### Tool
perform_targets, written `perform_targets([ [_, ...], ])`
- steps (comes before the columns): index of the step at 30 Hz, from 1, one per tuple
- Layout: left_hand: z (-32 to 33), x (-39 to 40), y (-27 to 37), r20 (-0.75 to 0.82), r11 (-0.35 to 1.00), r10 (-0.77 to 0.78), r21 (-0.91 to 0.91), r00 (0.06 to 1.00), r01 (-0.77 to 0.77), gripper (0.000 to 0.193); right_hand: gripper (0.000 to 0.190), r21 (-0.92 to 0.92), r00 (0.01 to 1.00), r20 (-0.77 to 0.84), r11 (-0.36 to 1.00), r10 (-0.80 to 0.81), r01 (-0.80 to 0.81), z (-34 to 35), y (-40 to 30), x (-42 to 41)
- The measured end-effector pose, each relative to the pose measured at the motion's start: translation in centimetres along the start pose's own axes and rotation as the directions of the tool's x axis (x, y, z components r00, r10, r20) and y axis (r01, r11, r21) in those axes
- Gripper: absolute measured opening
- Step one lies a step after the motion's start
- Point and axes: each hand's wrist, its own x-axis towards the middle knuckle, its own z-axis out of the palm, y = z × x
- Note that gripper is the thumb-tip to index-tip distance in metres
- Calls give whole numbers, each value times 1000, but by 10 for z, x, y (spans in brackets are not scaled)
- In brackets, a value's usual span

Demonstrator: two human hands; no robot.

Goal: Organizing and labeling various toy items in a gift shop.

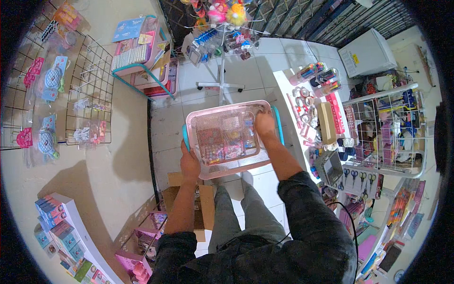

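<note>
A pink mesh-bottomed basket (209,170) forms the top tier of a cart with a teal tubular frame (278,124). Through its mesh floor, a lower tier (227,142) with small colourful packaged goods shows. My left hand (190,164) grips the basket's left side, just below the teal tube there; its fingers are partly hidden. Inside the far right corner of the basket, my right hand (265,124) is curled against the wall. A greyish patch lies by its fingers, but whether the hand holds anything cannot be made out.
Right of the cart stands a white counter (283,80) with tape rolls and pen tubs (306,73). A display stand (221,85) is ahead; another teal-framed cart (142,71) stands far left. An open cardboard box (206,206) sits by my left leg. Wire racks (88,88) line the left wall.
</note>
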Motion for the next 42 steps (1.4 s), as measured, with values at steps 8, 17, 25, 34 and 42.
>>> perform_targets([
  [8, 16, -3, 2, -66, 999, 33, 7, 997, -33, 48, 29, -194, 921, -81, 912, -381, 360, -12, 2, 31],
  [17, 18, -6, -9, -160, 998, 42, 48, 986, -35, 45, 22, 8, 955, 269, 992, -124, 127, -13, 22, -6],
  [25, 17, -5, -9, -104, 1000, 1, -12, 995, -3, 33, 21, 273, 809, -536, 956, 242, -105, -65, 42, -70],
  [34, 11, -2, -19, -106, 997, 55, 56, 993, -50, 33, 23, 850, 913, 2, 480, 408, -216, -47, 56, -99],
  [42, 5, 0, -20, -88, 997, -8, 81, 996, 15, 33, 35, 520, 961, -259, 825, -94, 221, -46, 2, -84],
])
